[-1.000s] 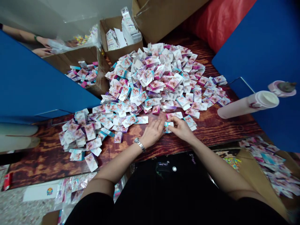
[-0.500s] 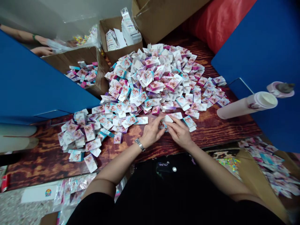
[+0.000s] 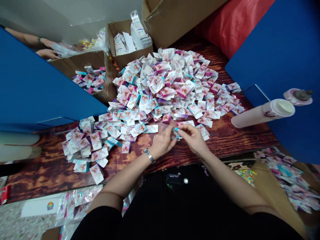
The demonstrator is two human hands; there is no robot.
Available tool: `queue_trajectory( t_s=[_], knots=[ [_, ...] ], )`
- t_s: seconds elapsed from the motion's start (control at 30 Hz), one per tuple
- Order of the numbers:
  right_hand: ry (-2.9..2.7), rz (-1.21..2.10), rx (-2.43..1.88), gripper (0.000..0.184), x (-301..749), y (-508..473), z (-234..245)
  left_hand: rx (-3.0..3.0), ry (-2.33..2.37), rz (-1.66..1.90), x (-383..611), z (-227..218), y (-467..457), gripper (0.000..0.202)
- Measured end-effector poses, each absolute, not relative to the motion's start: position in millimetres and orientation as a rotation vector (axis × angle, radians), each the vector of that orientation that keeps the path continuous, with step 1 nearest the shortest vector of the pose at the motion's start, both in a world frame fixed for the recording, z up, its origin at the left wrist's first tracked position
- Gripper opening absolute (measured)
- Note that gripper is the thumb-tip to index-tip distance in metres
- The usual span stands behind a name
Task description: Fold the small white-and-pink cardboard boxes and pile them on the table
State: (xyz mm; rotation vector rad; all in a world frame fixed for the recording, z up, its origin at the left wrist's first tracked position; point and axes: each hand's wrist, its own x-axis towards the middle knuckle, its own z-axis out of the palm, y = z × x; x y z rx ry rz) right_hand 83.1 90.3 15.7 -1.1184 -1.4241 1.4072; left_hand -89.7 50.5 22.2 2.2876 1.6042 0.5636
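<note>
1. Clock positions are read from the centre of the work, with 12 o'clock straight ahead.
2. At 10 o'clock, a co-worker's hands point(image 3: 47, 53) are set against clear film point(image 3: 64, 49); the forearm is cut off by the blue panel point(image 3: 37, 76). The lower part of an open box point(image 3: 109, 75) is hidden by the same panel.
3. At 9 o'clock, loose cartons point(image 3: 96, 140) are strewn on the table point(image 3: 50, 166).
4. By the left hand point(image 3: 161, 143), the small carton point(image 3: 174, 134) is clamped between thumb and fingers, just above the table edge.
5. At 12 o'clock, a heap of cartons point(image 3: 167, 90) is piled; its lower layers are hidden.
6. By the right hand point(image 3: 192, 137), the carton's teal end is pinched, thumb and fingertips together. The step in hand is judged to be the working of an end flap; for the next move, a firm left grip and light right fingertip pressure seem called for. The flap's exact position is hidden by the fingers.
7. Near 3 o'clock, an open-lidded bottle point(image 3: 260, 115) is laid tilted; its contents cannot be made out.
</note>
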Motion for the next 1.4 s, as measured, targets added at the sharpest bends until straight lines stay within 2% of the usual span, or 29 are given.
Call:
queue_trajectory(
  t_s=[0.17, 0.27, 0.4, 0.5, 0.63, 0.7, 0.8, 0.9, 0.97, 1.1, 1.2, 1.27, 1.4],
  knots=[
    [-1.798, 0.928, -1.235, 0.021, 81.9, 78.9, 33.4, 2.319, 1.614, 0.488, -86.9, 20.6, 50.4, 0.062],
    [-2.011, 0.616, -1.161, 0.03, 78.4, 69.2, 33.7, 2.364, 1.61, 0.505, -85.7, 23.2, 52.0, 0.065],
    [-2.085, 0.41, -1.023, 0.039, 73.7, 59.1, 21.9, 2.385, 1.607, 0.502, -83.4, 24.2, 50.7, 0.07],
    [-2.063, 0.492, -1.023, 0.038, 77.4, 59.1, 17.2, 2.39, 1.623, 0.422, -83.7, 24.4, 50.7, 0.07],
    [-1.916, 0.894, -1.177, 0.036, 94.4, 73.6, 9.0, 2.474, 1.615, 0.206, -93.7, 48.0, 75.7, 0.06],
    [-1.927, 0.92, -1.279, 0.032, 102.5, 84.0, 1.4, 2.492, 1.686, 0.356, -102.6, 76.8, 99.7, 0.058],
    [-2.248, 0.738, -1.37, 0.028, 106.8, 94.3, -8.5, 2.45, 1.746, 1.008, -112.4, 126.9, 131.1, 0.074],
    [-2.574, 0.503, -1.487, 0.042, 103.0, 95.3, -11.3, 2.42, 1.724, 1.277, -109.3, 147.1, 137.7, 0.08],
    [-2.661, 0.412, -1.581, 0.048, 99.9, 94.0, -11.0, 2.511, 1.621, 1.176, -102.3, 130.5, 127.8, 0.073],
    [-2.618, 0.452, -1.59, 0.045, 98.9, 94.7, -13.9, 2.621, 1.343, 0.691, -91.4, 55.6, 92.4, 0.062],
    [-2.374, 0.782, -1.505, 0.027, 100.8, 95.6, -19.4, 2.588, 1.352, 0.317, -90.7, 11.3, 69.1, 0.067],
    [-2.13, 1.073, -1.439, 0.02, 101.6, 94.9, -22.0, 2.575, 1.388, 0.176, -92.8, -2.6, 60.2, 0.063],
    [-1.741, 1.446, -1.283, 0.032, 102.0, 94.5, -20.4, 2.594, 1.431, 0.194, -97.9, -6.3, 56.9, 0.05]
  ],
)
